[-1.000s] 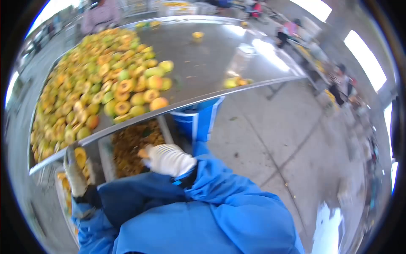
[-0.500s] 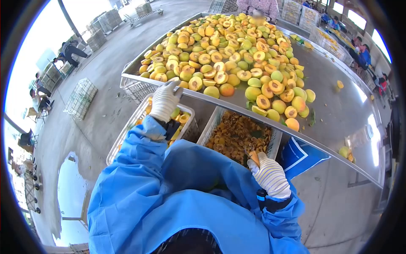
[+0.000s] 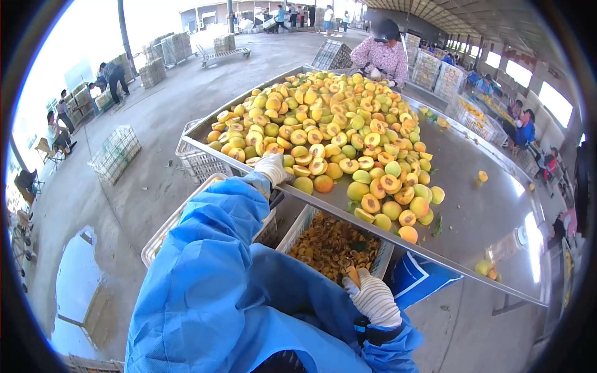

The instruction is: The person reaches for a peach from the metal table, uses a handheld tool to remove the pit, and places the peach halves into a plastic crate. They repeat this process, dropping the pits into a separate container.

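My left hand (image 3: 272,169), in a white knit glove, reaches over the near rim of the metal table (image 3: 460,180) to the edge of a heap of halved yellow peaches (image 3: 317,133). Its fingertips are among the nearest halves, so whether they grip one I cannot tell. Lower down, my right hand (image 3: 377,301), in a striped glove, is closed round a small wooden-handled tool (image 3: 353,275). This hand hovers at the near side of a crate (image 3: 388,256) of brown peach pits and scraps (image 3: 329,242).
A white crate (image 3: 163,236) stands on the left, partly behind my sleeve. Blue printed packaging (image 3: 423,278) hangs under the table edge. Across the table a person in a patterned top (image 3: 380,57) works at the heap. A wire crate (image 3: 115,155) sits on the floor.
My left hand has moved from the table's near edge forward to the peach heap. The view has tilted up, showing more of the person opposite. My right hand keeps the tool over the pit crate.
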`<state>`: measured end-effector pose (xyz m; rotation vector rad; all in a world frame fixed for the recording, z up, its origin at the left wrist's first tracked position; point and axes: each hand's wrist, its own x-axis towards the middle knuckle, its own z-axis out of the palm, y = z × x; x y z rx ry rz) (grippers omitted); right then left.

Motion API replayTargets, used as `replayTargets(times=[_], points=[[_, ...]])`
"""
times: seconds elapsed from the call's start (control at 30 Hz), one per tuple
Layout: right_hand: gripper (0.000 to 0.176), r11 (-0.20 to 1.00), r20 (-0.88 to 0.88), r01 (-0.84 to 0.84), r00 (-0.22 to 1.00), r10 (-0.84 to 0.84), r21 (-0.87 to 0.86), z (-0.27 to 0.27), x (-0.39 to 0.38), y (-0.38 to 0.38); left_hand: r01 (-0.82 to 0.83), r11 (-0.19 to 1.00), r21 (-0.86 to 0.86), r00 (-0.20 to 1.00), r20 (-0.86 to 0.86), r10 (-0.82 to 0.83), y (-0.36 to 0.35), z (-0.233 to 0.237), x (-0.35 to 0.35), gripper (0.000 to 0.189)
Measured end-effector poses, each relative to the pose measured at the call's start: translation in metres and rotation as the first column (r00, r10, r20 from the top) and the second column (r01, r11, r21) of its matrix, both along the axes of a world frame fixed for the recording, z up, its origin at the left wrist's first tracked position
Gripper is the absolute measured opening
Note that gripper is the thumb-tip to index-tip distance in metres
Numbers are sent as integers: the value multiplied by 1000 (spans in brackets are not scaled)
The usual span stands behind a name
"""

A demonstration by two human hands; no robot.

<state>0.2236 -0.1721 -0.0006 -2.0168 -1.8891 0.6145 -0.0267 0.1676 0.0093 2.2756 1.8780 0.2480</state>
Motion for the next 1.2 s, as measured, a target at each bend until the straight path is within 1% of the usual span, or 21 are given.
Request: replayTargets(times=[0.03, 0.07, 0.13, 0.17, 0.2, 0.23, 0.27, 0.3, 0.33, 0.4, 0.47, 0.5, 0.57, 0.63, 0.67, 0.7, 0.8, 0.93, 1.03, 1.13, 1.2], points=[[50, 1000, -7, 1, 1000, -1, 3, 1, 0, 0, 2, 998, 57, 992, 126, -9, -6, -5, -2, 57], [49, 999, -32, 16, 999, -15, 34, 3, 0, 1, -18, 990, 137, 971, 239, -16, -9, -8, 0, 55], [47, 996, -90, 53, 995, -46, 72, 1, -2, -1, -77, 963, 259, 893, 447, -49, -23, -15, 3, 53], [40, 980, -120, 45, 993, -22, 194, -8, -1, -2, -60, 955, 290, 722, 674, -159, -27, -16, 13, 52], [34, 965, -319, 113, 947, -34, 235, -25, -1, 1, -51, 982, 180, 529, 839, -126, -38, -23, 24, 53], [32, 962, -391, 131, 920, -28, 238, -17, -6, -2, 186, 982, 13, 92, 995, -31, -79, 0, 38, 51], [30, 958, -458, 152, 889, -25, 243, -8, -10, 0, 444, 895, -39, -325, 924, 202, -114, 14, 50, 50], [29, 942, -485, 168, 874, -6, 290, -6, -13, 1, 529, 843, -96, -359, 875, 325, -131, 8, 58, 46], [27, 921, -508, 188, 861, 12, 341, -5, -16, 2, 613, 778, -139, -379, 811, 445, -146, 1, 67, 42], [27, 907, -484, 214, 875, -12, 364, 5, -21, -1, 687, 688, -235, -338, 734, 589, -178, -11, 82, 42], [27, 891, -425, 223, 904, -38, 396, 7, -21, -3, 678, 714, -175, -332, 794, 510, -207, -24, 96, 40], [27, 892, -404, 209, 914, -32, 401, 8, -22, -4, 714, 677, -177, -320, 778, 541, -213, -23, 100, 40], [26, 884, -260, 180, 963, -70, 431, 3, -21, -5, 773, 612, -170, -303, 747, 591, -221, -19, 105, 42], [26, 877, -130, 166, 984, -120, 452, -2, -21, -5, 771, 607, -191, -254, 782, 568, -224, -20, 107, 46], [26, 873, -114, 169, 985, -131, 458, -3, -21, -6, 770, 607, -197, -229, 802, 552, -225, -19, 108, 49], [26, 869, -98, 170, 985, -141, 465, -3, -22, -6, 743, 640, -195, -191, 854, 483, -226, -19, 110, 53], [27, 870, -53, 168, 985, -162, 463, 1, -23, -7, 704, 691, -165, -175, 903, 393, -230, -22, 111, 53], [24, 879, -17, 172, 983, -184, 445, 3, -26, -5, 702, 689, -178, -155, 906, 393, -231, -20, 109, 53], [24, 876, -19, 153, 987, -162, 458, 8, -27, -4, 690, 695, -200, -156, 897, 413, -229, -24, 110, 53], [24, 905, 22, 157, 983, -180, 394, 4, -32, -2, 680, 694, -236, -137, 889, 436, -229, -26, 108, 52], [25, 929, -46, 171, 985, -165, 330, 3, -33, -3, 664, 702, -256, -144, 878, 456, -230, -23, 109, 51]])
